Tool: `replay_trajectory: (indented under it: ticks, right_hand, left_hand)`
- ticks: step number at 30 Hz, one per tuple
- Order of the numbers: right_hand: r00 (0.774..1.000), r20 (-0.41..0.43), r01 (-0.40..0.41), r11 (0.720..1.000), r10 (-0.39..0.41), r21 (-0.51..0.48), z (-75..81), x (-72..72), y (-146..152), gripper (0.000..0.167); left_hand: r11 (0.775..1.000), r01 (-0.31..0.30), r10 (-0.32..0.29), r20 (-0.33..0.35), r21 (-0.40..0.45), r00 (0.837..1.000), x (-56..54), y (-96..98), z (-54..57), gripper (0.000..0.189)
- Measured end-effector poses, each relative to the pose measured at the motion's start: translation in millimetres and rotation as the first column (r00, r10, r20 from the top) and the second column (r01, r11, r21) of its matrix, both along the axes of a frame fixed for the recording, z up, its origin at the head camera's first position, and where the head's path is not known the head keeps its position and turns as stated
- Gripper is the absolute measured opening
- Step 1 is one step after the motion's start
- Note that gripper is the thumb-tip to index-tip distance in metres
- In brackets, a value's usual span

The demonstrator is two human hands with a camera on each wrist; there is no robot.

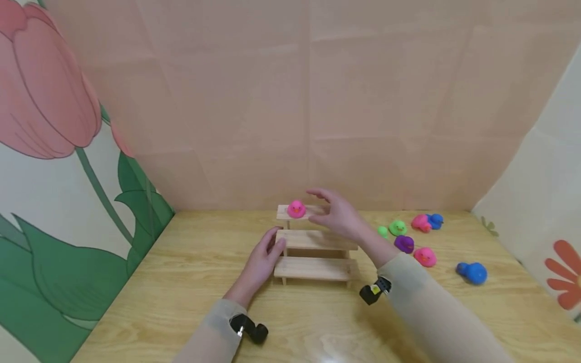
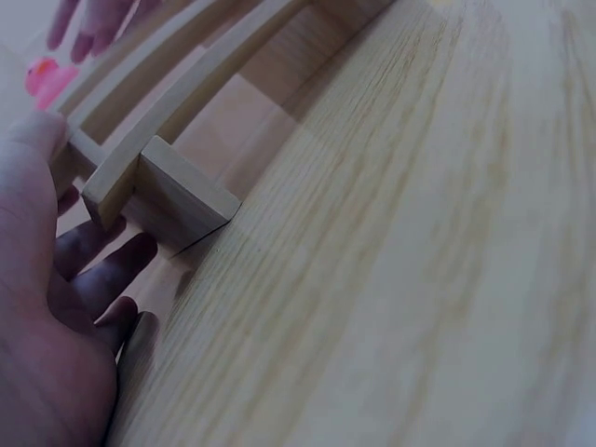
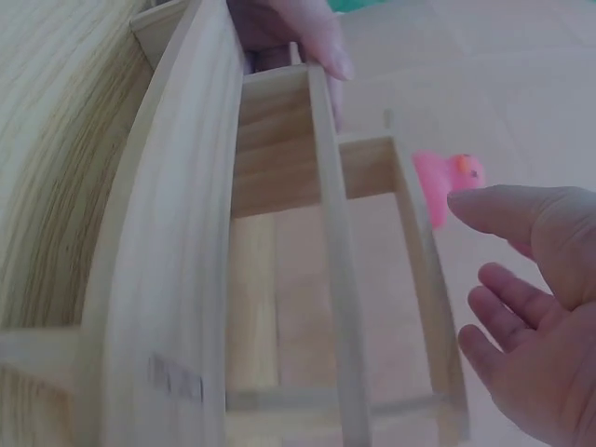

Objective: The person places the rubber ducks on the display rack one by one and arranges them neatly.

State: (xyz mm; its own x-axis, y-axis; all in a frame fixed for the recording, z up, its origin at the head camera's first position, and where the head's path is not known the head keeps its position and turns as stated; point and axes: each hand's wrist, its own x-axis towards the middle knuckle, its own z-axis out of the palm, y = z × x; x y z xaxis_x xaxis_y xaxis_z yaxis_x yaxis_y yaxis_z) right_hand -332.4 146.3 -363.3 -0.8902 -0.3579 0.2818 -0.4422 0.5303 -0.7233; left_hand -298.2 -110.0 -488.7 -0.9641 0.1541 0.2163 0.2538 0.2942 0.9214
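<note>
on the top shelf (image 1: pixel 313 208), one pink duck (image 1: pixel 296 209)

at 6 o'clock from the wooden stand (image 1: pixel 313 268), both sleeves (image 1: pixel 440 312) run off the frame and tabletop (image 1: pixel 295 322) spreads wide. a mark (image 3: pixel 175 377) on one plank (image 3: pixel 177 261), seen from the right wrist, is too blurred to read. at 9 o'clock the left hand (image 1: pixel 264 254) grips the stand's end, some fingers hidden in the head view. at 3 o'clock a green toy (image 1: pixel 382 231) is partly covered by the right forearm (image 1: pixel 379 247), near loose ducks (image 1: pixel 404 244). at 1 o'clock the right hand (image 1: pixel 338 214), fingers parted and loose, hides the shelf's right end; a slim gap parts it from the duck at 11 o'clock. behind, a backdrop (image 1: pixel 308 101) closes off the far edge.
</note>
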Motion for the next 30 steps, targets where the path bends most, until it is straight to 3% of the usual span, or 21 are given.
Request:
replay_trajectory:
  ticks: [7,19,30]
  right_hand:
    - [0.998,-0.054,-0.039,0.999,0.038,-0.011,2.3,13.7,29.3,0.069]
    - [0.997,-0.024,0.073,0.997,-0.073,0.007,-2.5,46.5,92.8,0.062]
    - [0.991,-0.010,0.135,0.989,-0.135,0.062,-12.8,68.1,124.8,0.066]
  left_hand:
    - [1.000,-0.006,0.006,-0.011,-0.009,1.000,2.0,-0.9,3.9,0.061]
    - [1.000,-0.005,0.005,-0.011,-0.023,1.000,1.3,-2.8,9.3,0.062]
    - [1.000,-0.005,0.005,-0.024,-0.024,1.000,2.6,-2.9,12.0,0.061]
